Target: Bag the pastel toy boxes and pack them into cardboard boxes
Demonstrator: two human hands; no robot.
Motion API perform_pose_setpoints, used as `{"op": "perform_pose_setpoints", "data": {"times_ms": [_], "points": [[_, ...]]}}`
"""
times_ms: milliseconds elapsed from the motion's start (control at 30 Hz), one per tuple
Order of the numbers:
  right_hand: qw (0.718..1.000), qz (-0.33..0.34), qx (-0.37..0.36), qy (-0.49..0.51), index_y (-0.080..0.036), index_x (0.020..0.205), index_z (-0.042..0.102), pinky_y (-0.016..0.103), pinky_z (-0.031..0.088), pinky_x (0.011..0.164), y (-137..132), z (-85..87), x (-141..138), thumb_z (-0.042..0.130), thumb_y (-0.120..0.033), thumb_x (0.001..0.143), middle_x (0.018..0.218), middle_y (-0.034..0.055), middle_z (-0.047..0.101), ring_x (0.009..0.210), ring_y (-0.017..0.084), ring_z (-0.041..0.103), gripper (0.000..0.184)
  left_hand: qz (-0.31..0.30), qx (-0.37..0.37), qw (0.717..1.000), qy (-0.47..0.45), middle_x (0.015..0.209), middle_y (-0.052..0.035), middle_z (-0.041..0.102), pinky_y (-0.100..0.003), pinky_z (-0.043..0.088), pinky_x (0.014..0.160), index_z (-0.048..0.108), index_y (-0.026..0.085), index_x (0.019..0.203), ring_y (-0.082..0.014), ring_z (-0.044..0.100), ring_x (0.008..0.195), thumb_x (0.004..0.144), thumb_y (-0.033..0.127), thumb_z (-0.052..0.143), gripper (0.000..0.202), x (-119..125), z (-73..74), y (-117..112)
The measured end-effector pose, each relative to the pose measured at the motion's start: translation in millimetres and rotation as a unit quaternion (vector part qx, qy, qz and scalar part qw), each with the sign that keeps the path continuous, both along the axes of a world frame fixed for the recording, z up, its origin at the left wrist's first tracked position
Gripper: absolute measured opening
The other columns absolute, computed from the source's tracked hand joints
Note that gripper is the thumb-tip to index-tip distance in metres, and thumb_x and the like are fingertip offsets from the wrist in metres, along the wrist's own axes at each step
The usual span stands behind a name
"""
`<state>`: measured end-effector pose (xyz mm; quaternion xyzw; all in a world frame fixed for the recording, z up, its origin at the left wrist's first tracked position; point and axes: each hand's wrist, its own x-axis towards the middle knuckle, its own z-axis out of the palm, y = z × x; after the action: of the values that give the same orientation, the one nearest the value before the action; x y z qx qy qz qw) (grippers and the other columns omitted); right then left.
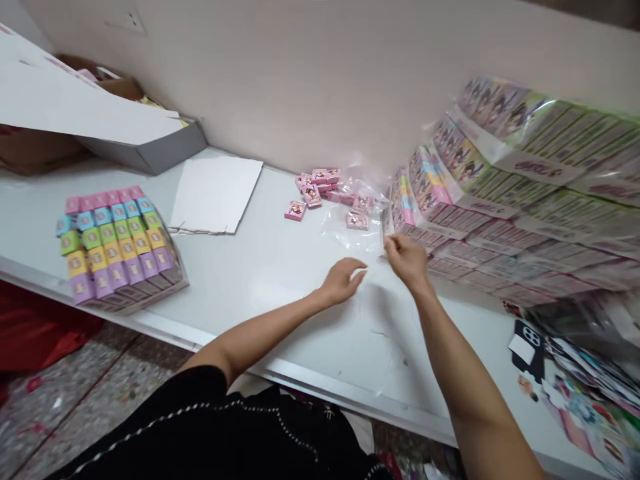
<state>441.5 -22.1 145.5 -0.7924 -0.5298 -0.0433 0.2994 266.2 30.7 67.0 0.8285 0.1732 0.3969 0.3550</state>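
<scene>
My left hand [343,281] hovers over the white table [260,280] with fingers curled and pinched at the edge of a clear plastic bag [356,230]. My right hand [406,260] is closed in a pinch on the same bag's near corner, beside the wrapped box stacks. Several small pink boxes [320,188] lie just beyond the bag, some on or inside the plastic. A single pink box [295,211] sits apart to the left.
Stacks of shrink-wrapped printed boxes [505,187] fill the right side. A wrapped block of pastel boxes [117,243] stands at the left edge. A flat white card [216,195] and a grey open carton [145,150] lie at the back left. Loose cards [565,373] clutter the near right.
</scene>
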Motion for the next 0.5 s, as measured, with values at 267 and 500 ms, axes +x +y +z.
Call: {"op": "perform_pose_setpoints", "data": {"times_ms": [267,500], "points": [[0.994,-0.040,-0.089,-0.054,-0.011,0.147,0.041,0.043,0.038,0.100,154.8,-54.5,-6.3,0.053,-0.027,0.091,0.144,0.0236,0.045,0.127,0.033,0.043,0.059,0.162,-0.120,0.972,0.121,0.099,-0.0070,0.073,-0.037,0.053,0.090,0.069,0.018,0.100,-0.0209,0.067,0.096,0.096,0.034,0.045,0.029,-123.5,-65.7,27.4],[0.984,0.026,-0.084,-0.156,-0.002,0.109,0.065,0.048,0.030,0.102,267.6,22.2,17.7,0.044,-0.013,0.095,0.119,0.0240,0.058,0.123,0.031,0.042,0.028,0.169,-0.148,0.967,0.119,0.097,-0.0052,0.072,-0.036,0.054,0.087,0.069,0.022,0.099,-0.0201,0.067,0.094,0.097,0.034,0.045,0.027,-131.4,-76.4,38.5]]}}
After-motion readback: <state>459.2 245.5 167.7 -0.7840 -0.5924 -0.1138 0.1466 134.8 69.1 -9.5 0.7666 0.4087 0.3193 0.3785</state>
